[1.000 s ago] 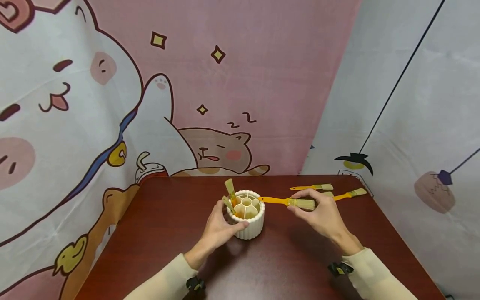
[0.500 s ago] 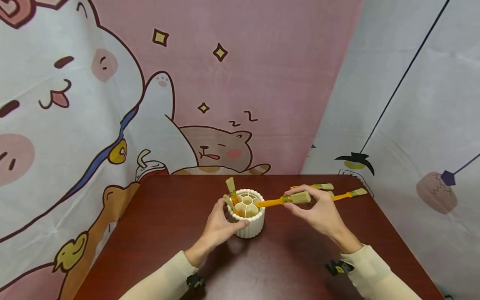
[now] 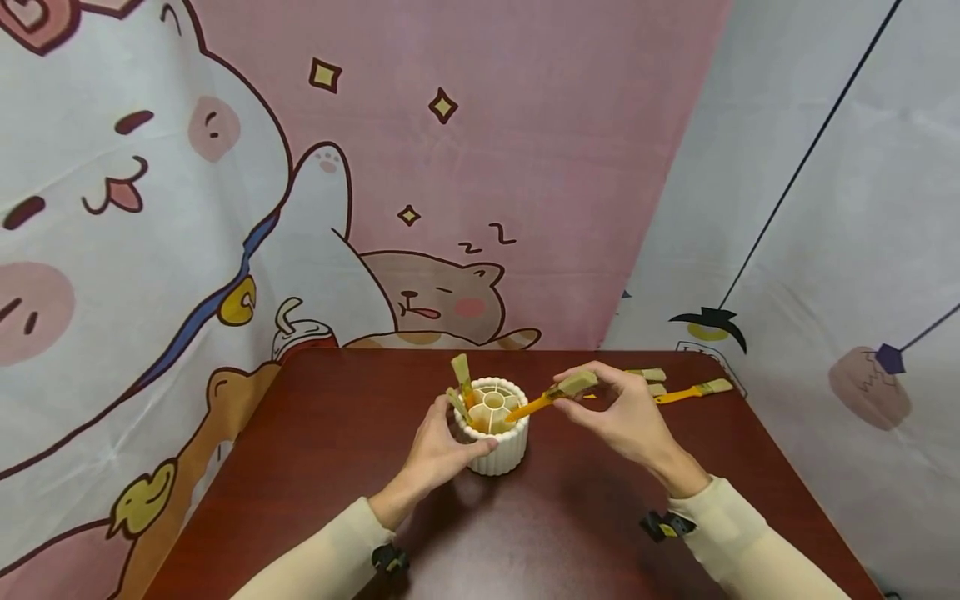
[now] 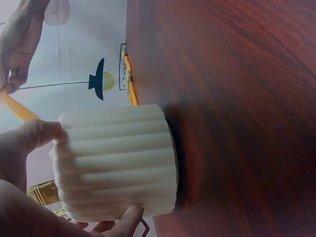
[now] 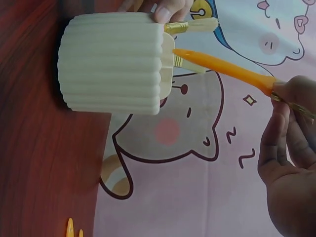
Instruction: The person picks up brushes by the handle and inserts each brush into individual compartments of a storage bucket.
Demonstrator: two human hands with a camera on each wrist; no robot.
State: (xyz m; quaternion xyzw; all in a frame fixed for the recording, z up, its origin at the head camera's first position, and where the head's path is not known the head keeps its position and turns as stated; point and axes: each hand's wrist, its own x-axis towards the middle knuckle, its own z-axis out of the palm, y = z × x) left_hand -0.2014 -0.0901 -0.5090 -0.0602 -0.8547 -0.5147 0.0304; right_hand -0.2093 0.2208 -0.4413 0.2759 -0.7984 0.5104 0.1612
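A cream ribbed round brush holder (image 3: 498,457), divided into compartments around a central ring, stands upright on the table. My left hand (image 3: 437,457) grips it from the left, thumb on the near wall. Two paintbrushes stand bristles up in its left compartments, one farther back (image 3: 461,368) and one nearer (image 3: 455,402). With thumb and fingertips my right hand (image 3: 630,421) pinches another paintbrush (image 3: 531,407) near its ferrule, just right of the holder. Its yellow handle slopes down-left, the tip at the holder's right opening in the right wrist view; whether it touches cannot be told.
Several more yellow-handled paintbrushes lie at the back right of the dark red wooden table (image 3: 360,400), including one at the far right (image 3: 693,392); the right hand partly covers the others. Printed cartoon cloth (image 3: 562,167) hangs behind and at both sides.
The right hand has moved left and tilted the paintbrush from nearly level to sloping, handle tip lower and over the holder's opening. The left hand and holder stay in place.
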